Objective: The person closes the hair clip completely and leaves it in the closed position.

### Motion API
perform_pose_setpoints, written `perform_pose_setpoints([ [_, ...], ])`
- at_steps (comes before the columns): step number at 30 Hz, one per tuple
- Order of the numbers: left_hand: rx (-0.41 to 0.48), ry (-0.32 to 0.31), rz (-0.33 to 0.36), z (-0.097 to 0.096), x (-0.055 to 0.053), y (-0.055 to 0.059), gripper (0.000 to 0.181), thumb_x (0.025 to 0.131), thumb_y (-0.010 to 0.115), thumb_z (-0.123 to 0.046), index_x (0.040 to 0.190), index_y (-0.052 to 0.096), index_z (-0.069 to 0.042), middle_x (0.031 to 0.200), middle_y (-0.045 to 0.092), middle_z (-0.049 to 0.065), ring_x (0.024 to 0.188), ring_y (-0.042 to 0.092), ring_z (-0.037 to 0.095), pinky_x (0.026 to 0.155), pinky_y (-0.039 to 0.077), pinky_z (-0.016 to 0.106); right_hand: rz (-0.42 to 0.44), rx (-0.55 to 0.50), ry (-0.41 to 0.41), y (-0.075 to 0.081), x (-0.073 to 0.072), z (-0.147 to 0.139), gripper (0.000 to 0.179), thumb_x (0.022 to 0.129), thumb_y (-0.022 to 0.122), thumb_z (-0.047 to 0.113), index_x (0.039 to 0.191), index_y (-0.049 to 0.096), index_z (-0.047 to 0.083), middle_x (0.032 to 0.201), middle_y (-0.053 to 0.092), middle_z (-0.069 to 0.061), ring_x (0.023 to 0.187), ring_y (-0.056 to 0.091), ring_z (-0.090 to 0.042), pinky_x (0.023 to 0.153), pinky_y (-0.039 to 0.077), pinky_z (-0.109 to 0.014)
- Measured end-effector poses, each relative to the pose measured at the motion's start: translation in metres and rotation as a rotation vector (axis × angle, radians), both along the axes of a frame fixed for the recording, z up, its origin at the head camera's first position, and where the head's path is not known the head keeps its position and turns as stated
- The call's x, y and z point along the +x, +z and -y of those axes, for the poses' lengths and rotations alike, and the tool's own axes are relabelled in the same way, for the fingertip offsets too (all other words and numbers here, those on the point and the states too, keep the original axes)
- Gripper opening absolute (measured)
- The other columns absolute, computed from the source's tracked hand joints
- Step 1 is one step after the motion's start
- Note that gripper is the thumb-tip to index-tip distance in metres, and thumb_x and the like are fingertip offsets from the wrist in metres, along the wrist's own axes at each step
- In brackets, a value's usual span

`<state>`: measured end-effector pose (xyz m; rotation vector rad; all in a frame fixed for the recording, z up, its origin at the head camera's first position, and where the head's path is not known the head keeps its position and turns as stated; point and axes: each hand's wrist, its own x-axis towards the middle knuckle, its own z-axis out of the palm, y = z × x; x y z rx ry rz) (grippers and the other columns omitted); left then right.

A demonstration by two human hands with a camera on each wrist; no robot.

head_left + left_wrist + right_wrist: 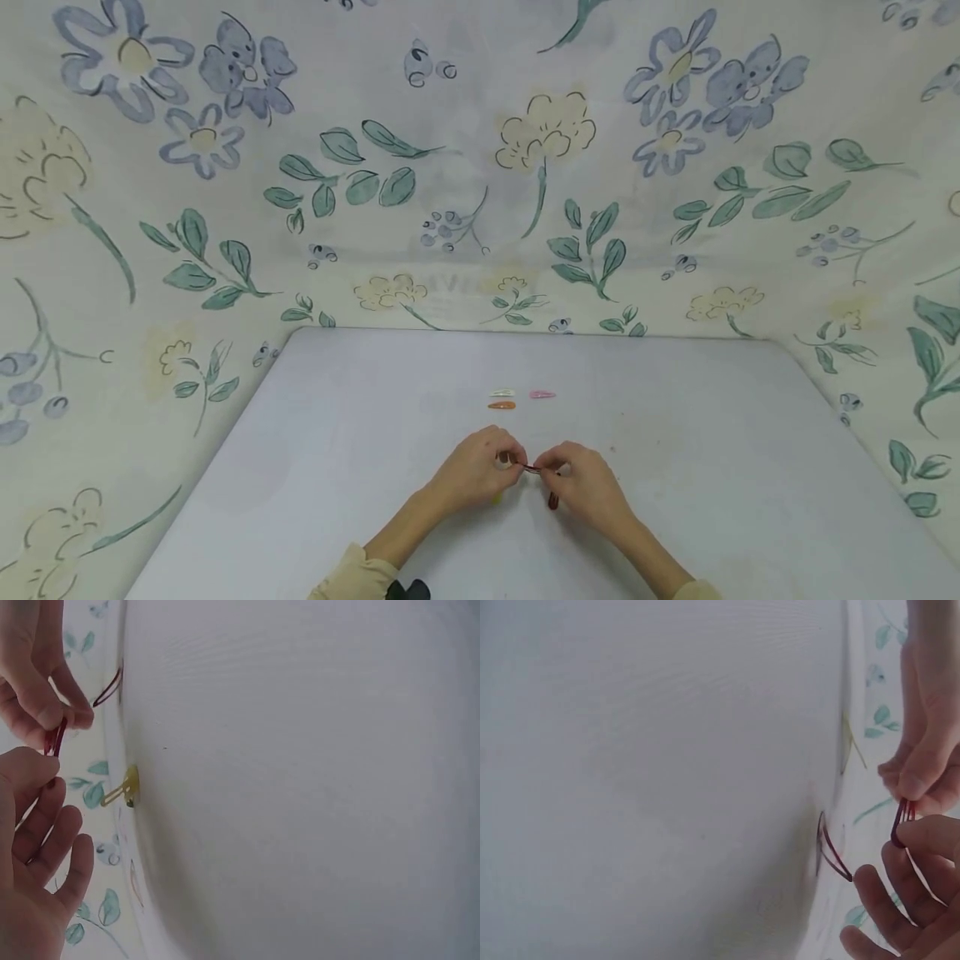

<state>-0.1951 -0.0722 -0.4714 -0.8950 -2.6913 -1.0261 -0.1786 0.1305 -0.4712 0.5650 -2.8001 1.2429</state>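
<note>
White surface (360, 425). I see a slender dark-red hair clip (532, 469), long axis crosswise between left hand (480, 468) and right hand (588, 487); fingers of each pinch an end.

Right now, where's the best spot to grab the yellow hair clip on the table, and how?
I'd pinch the yellow hair clip by its thin prong, coming down from above. The clip looks snapped open, with that prong sticking up off the table, so it's probably easier to pinch than the lower part.
</note>
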Motion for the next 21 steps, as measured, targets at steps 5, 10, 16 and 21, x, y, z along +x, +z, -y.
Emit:
perform_pose_setpoints([
  [5, 0.104, 0.028, -0.044, -0.0020, 0.0022, 0.0016, 0.010, 0.081, 0.073, -0.005, 0.084, 0.070, -0.015, 0.082, 0.065, -0.007, 0.077, 0.059, 0.012, 0.071, 0.049, 0.023, -0.021, -0.031, -0.032, 0.0024, -0.0016, 0.0009, 0.011, 0.086, 0.072, 0.006, 0.089, 0.074, 0.016, 0.088, 0.071, 0.006, 0.084, 0.063, -0.010, 0.075, 0.050, -0.029],
  [10, 0.186, 0.051, -0.087, -0.0044, 0.0043, -0.0008, 0.011, 0.081, 0.073, -0.003, 0.084, 0.069, -0.013, 0.082, 0.066, -0.004, 0.075, 0.062, 0.016, 0.070, 0.053, 0.028, -0.037, -0.071, -0.057, 0.0047, -0.0013, 0.0025, 0.010, 0.086, 0.073, 0.007, 0.089, 0.075, 0.016, 0.086, 0.070, 0.006, 0.084, 0.063, -0.011, 0.074, 0.051, -0.029],
  [16, 0.201, 0.088, -0.121, -0.0063, 0.0052, -0.0036, 0.011, 0.081, 0.073, -0.003, 0.083, 0.069, -0.013, 0.082, 0.066, -0.005, 0.074, 0.061, 0.016, 0.069, 0.052, 0.027, -0.065, -0.099, -0.071, 0.0046, 0.0002, 0.0046, 0.014, 0.085, 0.073, 0.003, 0.088, 0.075, 0.016, 0.084, 0.068, 0.010, 0.083, 0.063, -0.011, 0.074, 0.051, -0.030],
  [21, 0.183, 0.126, -0.147, -0.0079, 0.0084, -0.0020, 0.011, 0.080, 0.074, -0.004, 0.083, 0.069, -0.013, 0.082, 0.066, -0.005, 0.073, 0.060, 0.015, 0.066, 0.049, 0.023, -0.087, -0.117, -0.082, 0.0030, 0.0008, 0.0068, 0.015, 0.084, 0.075, 0.002, 0.087, 0.075, 0.017, 0.081, 0.067, 0.012, 0.083, 0.063, -0.010, 0.078, 0.052, -0.040],
])
